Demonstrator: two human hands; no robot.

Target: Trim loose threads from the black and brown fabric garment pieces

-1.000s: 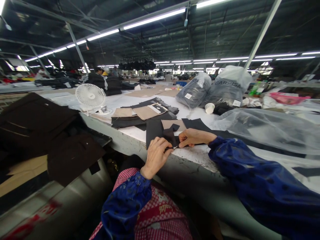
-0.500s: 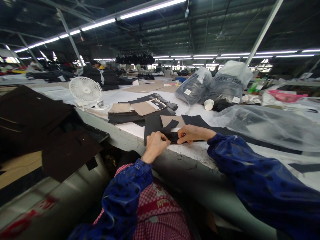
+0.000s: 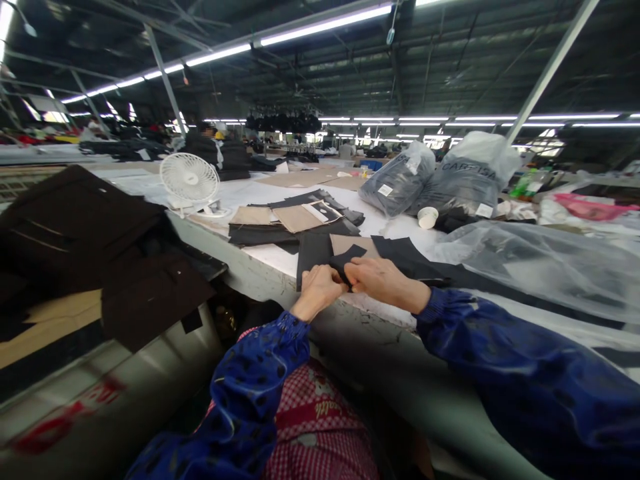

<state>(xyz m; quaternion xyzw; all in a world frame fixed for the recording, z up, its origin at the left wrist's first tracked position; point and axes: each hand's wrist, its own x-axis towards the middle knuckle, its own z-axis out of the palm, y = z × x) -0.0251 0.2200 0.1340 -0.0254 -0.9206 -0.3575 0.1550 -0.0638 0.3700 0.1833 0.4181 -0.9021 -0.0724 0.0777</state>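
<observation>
Head camera looks down over a long white-topped cutting table [image 3: 240, 283] with both forearms reaching onto it from the near edge. The left hand [image 3: 317, 291] and the right hand [image 3: 385, 283] meet close together, fingers curled inward, and pinch a small black fabric piece [image 3: 346, 259] between them; exactly how each finger grips is hidden. That piece sits at the table's near edge, over a larger black fabric panel [image 3: 314, 259] and beside a tan interlining piece [image 3: 353, 245].

Both forearms wear shiny blue dotted sleeves [image 3: 520, 360], and a red-checked apron [image 3: 320, 427] shows below. Farther along the table lies a layered stack of black and tan cut pieces [image 3: 295, 219], with a white desk fan [image 3: 189, 179] to its left. Two grey plastic bags of garments [image 3: 397, 180] stand beyond, near a paper cup [image 3: 427, 217], and a clear plastic sheet [image 3: 530, 267] spreads to the right. Dark brown cloth pieces [image 3: 75, 227] hang in a heap left of the table.
</observation>
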